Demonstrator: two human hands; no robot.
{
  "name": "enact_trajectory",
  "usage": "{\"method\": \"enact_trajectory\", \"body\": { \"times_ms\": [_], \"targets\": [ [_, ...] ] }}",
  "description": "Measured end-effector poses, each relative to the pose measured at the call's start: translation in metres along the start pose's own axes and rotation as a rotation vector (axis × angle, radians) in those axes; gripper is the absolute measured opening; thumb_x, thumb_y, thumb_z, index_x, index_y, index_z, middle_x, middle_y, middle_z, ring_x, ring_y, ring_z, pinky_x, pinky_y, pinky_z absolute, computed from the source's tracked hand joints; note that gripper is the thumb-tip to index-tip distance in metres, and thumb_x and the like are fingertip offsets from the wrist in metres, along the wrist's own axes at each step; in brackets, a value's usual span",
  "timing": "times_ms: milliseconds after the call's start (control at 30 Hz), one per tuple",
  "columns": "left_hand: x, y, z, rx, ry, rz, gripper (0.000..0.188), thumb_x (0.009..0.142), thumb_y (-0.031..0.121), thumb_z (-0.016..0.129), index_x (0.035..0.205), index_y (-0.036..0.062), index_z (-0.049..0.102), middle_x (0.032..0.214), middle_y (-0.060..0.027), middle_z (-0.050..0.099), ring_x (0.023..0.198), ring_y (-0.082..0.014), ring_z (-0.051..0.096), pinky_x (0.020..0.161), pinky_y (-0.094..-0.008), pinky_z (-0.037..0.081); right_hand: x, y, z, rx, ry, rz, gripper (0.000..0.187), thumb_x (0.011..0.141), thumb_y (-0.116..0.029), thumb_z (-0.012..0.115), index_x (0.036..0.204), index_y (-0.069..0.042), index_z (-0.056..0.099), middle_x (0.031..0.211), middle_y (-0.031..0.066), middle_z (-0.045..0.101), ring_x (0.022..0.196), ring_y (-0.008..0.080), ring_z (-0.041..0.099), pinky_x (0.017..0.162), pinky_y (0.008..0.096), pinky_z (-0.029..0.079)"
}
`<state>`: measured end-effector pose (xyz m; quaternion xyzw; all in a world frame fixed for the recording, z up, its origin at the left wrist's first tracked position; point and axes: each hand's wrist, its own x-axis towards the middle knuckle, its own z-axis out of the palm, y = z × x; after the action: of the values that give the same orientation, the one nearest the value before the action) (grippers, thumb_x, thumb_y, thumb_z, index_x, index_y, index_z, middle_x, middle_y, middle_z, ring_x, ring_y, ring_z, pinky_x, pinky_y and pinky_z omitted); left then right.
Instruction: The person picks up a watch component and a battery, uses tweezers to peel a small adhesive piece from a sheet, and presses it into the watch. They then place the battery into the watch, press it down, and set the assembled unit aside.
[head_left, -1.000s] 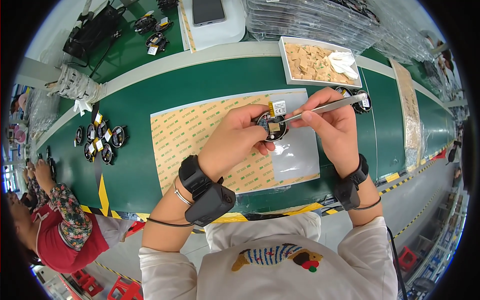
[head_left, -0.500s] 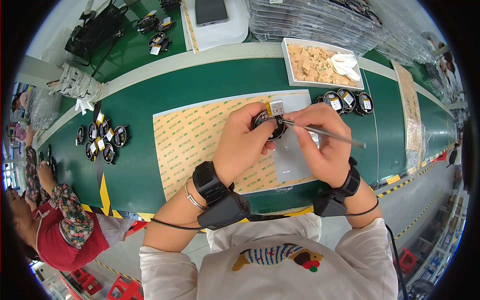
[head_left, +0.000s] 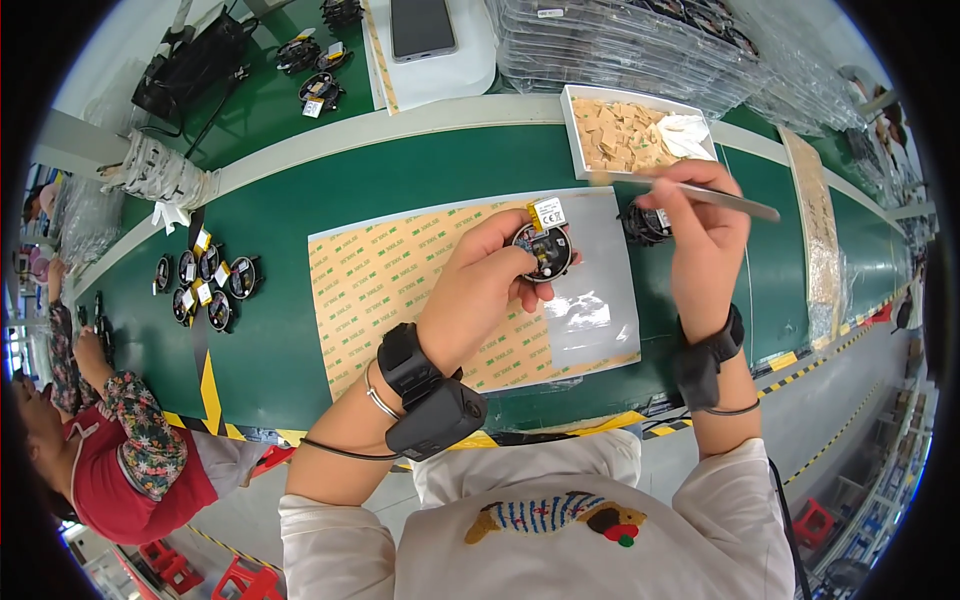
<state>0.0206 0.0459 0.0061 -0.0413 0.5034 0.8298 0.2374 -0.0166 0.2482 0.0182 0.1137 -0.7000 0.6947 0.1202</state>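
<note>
My left hand [head_left: 462, 295] grips a round black device housing [head_left: 543, 256] with an exposed circuit board, thumb pressed on its face. A small battery pack [head_left: 549, 214] with a white label and yellow tape sticks up from the housing's far edge. In my right hand [head_left: 708, 245], closed, are metal tweezers [head_left: 735, 200] whose tips point left, near the front edge of a white box [head_left: 572, 138]. A small tan blur shows at the tips; I cannot tell what it is. Beneath my left hand lies a tan printed backing sheet [head_left: 385, 310] with a grey film part [head_left: 600, 340] on its right.
The box contains many tan paper pieces [head_left: 615, 130] and a white crumpled cloth [head_left: 685, 135]. More round housings stand left [head_left: 243, 277] and behind my right hand [head_left: 645, 222]. Stacked clear plastic trays [head_left: 620, 55] and a phone [head_left: 422, 28] lie farther back. A person [head_left: 140, 460] sits at left.
My right hand has moved away from the housing, up and right, carrying the tweezers toward the box. My left hand still holds the housing, its board now more exposed.
</note>
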Motion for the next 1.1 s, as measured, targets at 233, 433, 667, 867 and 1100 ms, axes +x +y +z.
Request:
{"method": "enact_trajectory", "body": {
  "times_ms": [233,433,667,867,1100],
  "targets": [
    [-0.001,0.000,0.003,0.016,0.004,-0.025,0.026,0.090,0.009,0.037,0.108,-0.0001,0.053,0.094,-0.0085,0.065,0.064,-0.0079,0.054,0.054,-0.0197,0.044,0.019,0.000,-0.025,-0.713,0.030,-0.066,0.009,0.084,-0.006,0.061,0.090,0.001,0.060,0.082,0.0026,0.061,0.071,0.0071,0.051,0.063,0.0199,0.040],
    [-0.001,-0.001,0.003,0.041,0.017,-0.013,0.026,0.093,0.014,0.041,0.111,-0.0004,0.053,0.093,-0.0076,0.065,0.063,-0.0086,0.056,0.055,-0.0200,0.045,0.017,0.001,-0.033,-0.487,0.128,-0.084,0.007,0.083,-0.004,0.060,0.089,0.000,0.061,0.082,0.0019,0.061,0.070,0.0053,0.049,0.064,0.0194,0.039],
    [-0.003,-0.003,0.006,0.050,0.032,-0.021,0.027,0.093,0.013,0.043,0.114,-0.0004,0.053,0.092,-0.0070,0.064,0.063,-0.0089,0.057,0.055,-0.0204,0.046,0.006,-0.005,-0.022,-0.157,0.058,-0.216,0.011,0.084,0.003,0.052,0.090,0.002,0.061,0.086,0.0037,0.058,0.071,0.0075,0.051,0.067,0.0206,0.041],
    [0.000,-0.005,0.004,0.097,0.024,0.007,0.024,0.093,0.010,0.043,0.112,-0.0004,0.055,0.088,-0.0047,0.062,0.064,-0.0079,0.058,0.055,-0.0197,0.047,-0.023,-0.017,0.028,-0.475,-0.288,-0.172,0.012,0.079,-0.001,0.060,0.090,-0.002,0.062,0.076,0.0048,0.055,0.063,0.0086,0.052,0.053,0.0199,0.042],
    [-0.001,-0.014,0.016,0.147,0.098,0.113,0.025,0.093,0.007,0.043,0.113,-0.0001,0.055,0.089,-0.0050,0.061,0.069,-0.0085,0.059,0.057,-0.0201,0.048,-0.030,-0.005,0.030,-0.567,-0.225,-0.203,0.017,0.072,-0.004,0.071,0.085,-0.002,0.060,0.064,-0.0006,0.053,0.050,0.0048,0.045,0.045,0.0193,0.035]
  ]
}}
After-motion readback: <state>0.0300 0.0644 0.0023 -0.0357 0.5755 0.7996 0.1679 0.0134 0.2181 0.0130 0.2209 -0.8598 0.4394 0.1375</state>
